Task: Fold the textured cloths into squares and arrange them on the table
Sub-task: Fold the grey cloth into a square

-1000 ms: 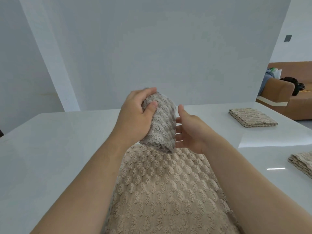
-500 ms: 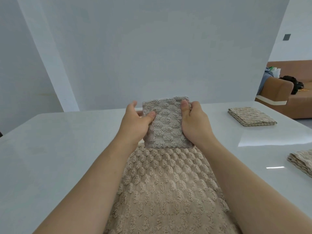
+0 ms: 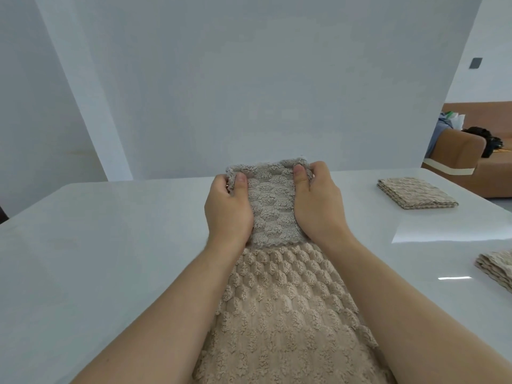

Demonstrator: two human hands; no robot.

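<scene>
**Both hands pinch the far end of a beige cloth on the white table**

A long beige textured cloth [image 3: 277,314] lies on the white table [image 3: 110,245], running from the near edge of the view straight away from the person, between the 2 bare forearms. Its upper face shows rows of raised, puffy bumps. At the far end a flap [image 3: 273,206] is turned back over the cloth, showing a flatter, greyer underside, and its loose edge lies across the bumpy face just in front of the wrists.

The left hand [image 3: 227,209] holds the left side of this flap. Its thumb presses down on top near the far left corner and the other fingers curl round the edge beneath, so the corner is pinched. The right hand [image 3: 318,206] mirrors it on the right side, with the thumb on top near the far right corner and the fingers wrapped round the edge. The far edge of the flap bunches slightly between the 2 thumbs. How the hidden fingertips lie under the fabric cannot be told.

To the right, well apart from the hands, a folded cloth [image 3: 415,192] of the same weave lies flat as a neat square near the table's far side. A second folded cloth [image 3: 496,267] sits at the right border of the view, partly cut off. Behind the table stands a white panel [image 3: 249,79], and past its right side is a brown sofa [image 3: 465,162] with dark items on it.
</scene>
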